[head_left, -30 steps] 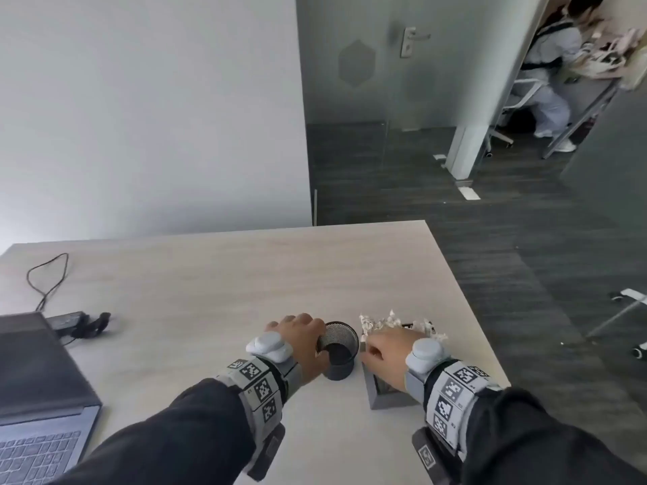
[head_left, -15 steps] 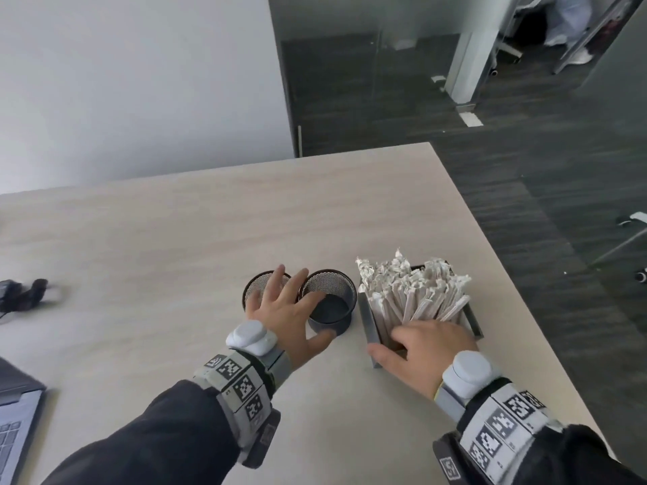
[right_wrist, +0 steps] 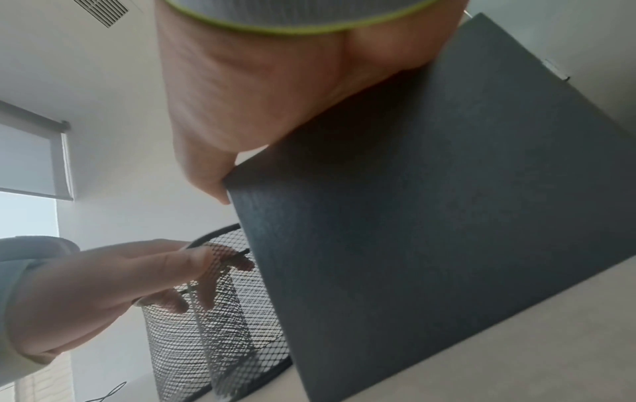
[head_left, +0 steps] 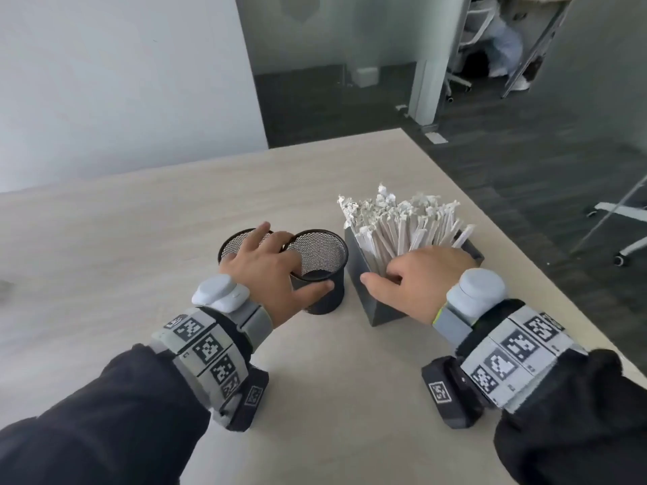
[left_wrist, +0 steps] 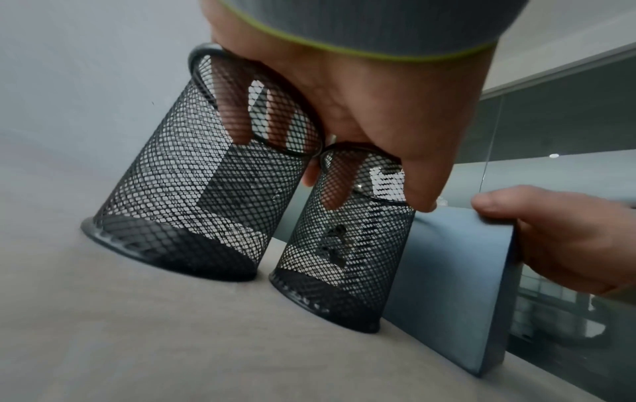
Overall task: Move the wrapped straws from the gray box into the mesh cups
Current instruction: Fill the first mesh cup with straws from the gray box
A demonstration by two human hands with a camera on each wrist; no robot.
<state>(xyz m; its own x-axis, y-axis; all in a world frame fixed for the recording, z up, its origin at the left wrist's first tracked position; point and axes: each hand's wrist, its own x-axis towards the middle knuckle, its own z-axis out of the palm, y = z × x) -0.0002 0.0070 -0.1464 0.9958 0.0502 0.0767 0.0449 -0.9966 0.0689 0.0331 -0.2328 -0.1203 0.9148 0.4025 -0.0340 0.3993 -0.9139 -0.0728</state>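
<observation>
Two black mesh cups stand side by side on the table, the left cup and the right cup. My left hand lies over both, fingers dipped inside them and thumb pressed on the right cup's outer wall; the left wrist view shows the fingers through the mesh of each cup. Just to the right stands the gray box, packed with upright white wrapped straws. My right hand grips the box's near rim, thumb at its left corner and fingers curled in among the straws.
The pale wooden table stretches far to the left. Its right edge runs close past the box, with dark floor beyond. A chair base stands on that floor, and a seated person is far back.
The head view has tipped down and closer. My left hand went from holding one cup to spreading over both. My right hand has stayed on the box's near rim.
</observation>
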